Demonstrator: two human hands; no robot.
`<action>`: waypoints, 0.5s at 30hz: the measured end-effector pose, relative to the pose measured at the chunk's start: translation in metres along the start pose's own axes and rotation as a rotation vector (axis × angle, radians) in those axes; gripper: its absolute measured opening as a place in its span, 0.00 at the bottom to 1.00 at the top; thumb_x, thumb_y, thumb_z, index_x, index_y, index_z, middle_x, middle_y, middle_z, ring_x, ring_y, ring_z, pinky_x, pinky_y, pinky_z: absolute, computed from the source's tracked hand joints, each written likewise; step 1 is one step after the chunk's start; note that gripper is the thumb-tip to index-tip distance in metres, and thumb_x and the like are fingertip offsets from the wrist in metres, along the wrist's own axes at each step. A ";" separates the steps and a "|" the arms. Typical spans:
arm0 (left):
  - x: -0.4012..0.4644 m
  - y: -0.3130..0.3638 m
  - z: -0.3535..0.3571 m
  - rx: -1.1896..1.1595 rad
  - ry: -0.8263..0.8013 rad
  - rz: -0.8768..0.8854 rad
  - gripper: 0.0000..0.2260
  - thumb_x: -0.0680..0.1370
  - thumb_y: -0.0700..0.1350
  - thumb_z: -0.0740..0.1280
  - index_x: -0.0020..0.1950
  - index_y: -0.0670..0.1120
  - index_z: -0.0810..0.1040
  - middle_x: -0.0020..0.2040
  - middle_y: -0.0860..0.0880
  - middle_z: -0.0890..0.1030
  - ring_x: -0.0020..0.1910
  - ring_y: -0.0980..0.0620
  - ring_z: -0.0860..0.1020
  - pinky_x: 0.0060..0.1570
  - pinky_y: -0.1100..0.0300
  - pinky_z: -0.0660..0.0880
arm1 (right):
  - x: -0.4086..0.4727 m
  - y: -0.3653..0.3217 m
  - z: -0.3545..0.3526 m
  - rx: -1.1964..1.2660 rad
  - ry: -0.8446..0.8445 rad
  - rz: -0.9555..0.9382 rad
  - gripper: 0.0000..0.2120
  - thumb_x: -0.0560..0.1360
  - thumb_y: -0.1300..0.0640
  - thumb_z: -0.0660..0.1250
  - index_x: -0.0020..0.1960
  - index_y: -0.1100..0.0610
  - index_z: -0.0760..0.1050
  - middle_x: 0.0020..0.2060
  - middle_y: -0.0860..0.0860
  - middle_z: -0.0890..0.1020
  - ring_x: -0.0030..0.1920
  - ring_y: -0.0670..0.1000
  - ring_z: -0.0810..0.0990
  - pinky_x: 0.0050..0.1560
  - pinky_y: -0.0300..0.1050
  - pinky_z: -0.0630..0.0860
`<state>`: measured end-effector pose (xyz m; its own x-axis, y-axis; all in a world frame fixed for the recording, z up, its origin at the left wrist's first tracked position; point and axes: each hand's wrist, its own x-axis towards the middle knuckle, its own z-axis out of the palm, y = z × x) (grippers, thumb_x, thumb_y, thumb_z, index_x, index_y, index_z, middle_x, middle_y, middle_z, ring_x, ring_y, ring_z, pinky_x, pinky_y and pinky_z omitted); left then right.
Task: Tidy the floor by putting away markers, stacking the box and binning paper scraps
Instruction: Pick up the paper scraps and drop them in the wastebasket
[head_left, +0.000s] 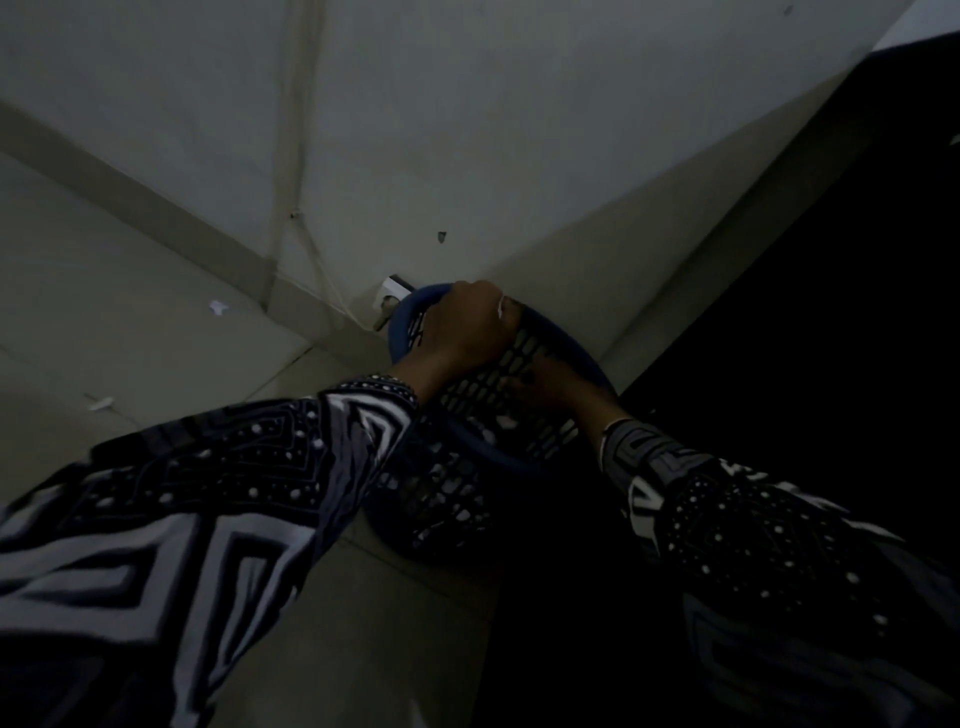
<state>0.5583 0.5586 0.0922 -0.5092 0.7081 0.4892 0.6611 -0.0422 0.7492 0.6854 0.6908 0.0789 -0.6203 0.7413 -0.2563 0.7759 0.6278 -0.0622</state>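
Note:
A dark blue mesh bin (584, 351) stands in the corner of the room, with pale scraps lying inside it at the bottom. My left hand (462, 327) hovers over the bin's far rim with its fingers curled, and a small white paper scrap (500, 306) sticks out from them. My right hand (550, 387) reaches over the right rim, its fingers down inside against the mesh wall. The dim light hides whether it holds anything. Two more paper scraps, one (218, 307) and another (101, 402), lie on the pale floor to the left.
A white wall socket (389, 297) with a cable sits low on the wall just behind the bin. A large black mass (831, 312) fills the right side. Pale floor tiles (130, 312) spread to the left and in front.

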 end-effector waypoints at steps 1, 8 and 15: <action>0.000 0.000 0.002 -0.010 -0.011 0.000 0.21 0.81 0.45 0.59 0.28 0.46 0.61 0.26 0.46 0.67 0.24 0.47 0.66 0.26 0.57 0.59 | -0.001 0.002 0.000 -0.024 0.022 -0.006 0.25 0.79 0.39 0.62 0.63 0.59 0.77 0.62 0.58 0.79 0.57 0.60 0.78 0.53 0.47 0.74; -0.005 0.001 0.014 0.081 -0.046 -0.028 0.20 0.81 0.48 0.60 0.30 0.44 0.68 0.28 0.46 0.73 0.27 0.46 0.73 0.26 0.57 0.68 | -0.009 0.005 -0.004 -0.036 0.171 -0.017 0.16 0.81 0.43 0.62 0.47 0.57 0.74 0.51 0.61 0.82 0.46 0.59 0.80 0.43 0.48 0.73; -0.004 0.000 0.015 0.063 -0.149 -0.030 0.20 0.80 0.49 0.62 0.29 0.44 0.66 0.27 0.46 0.71 0.26 0.46 0.70 0.27 0.60 0.62 | -0.017 0.005 -0.009 -0.028 0.222 0.022 0.23 0.80 0.39 0.60 0.48 0.59 0.77 0.51 0.60 0.83 0.38 0.56 0.77 0.38 0.44 0.69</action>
<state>0.5688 0.5666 0.0834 -0.4447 0.8053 0.3921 0.6824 0.0211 0.7307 0.6987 0.6831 0.0920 -0.6160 0.7868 -0.0381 0.7878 0.6152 -0.0310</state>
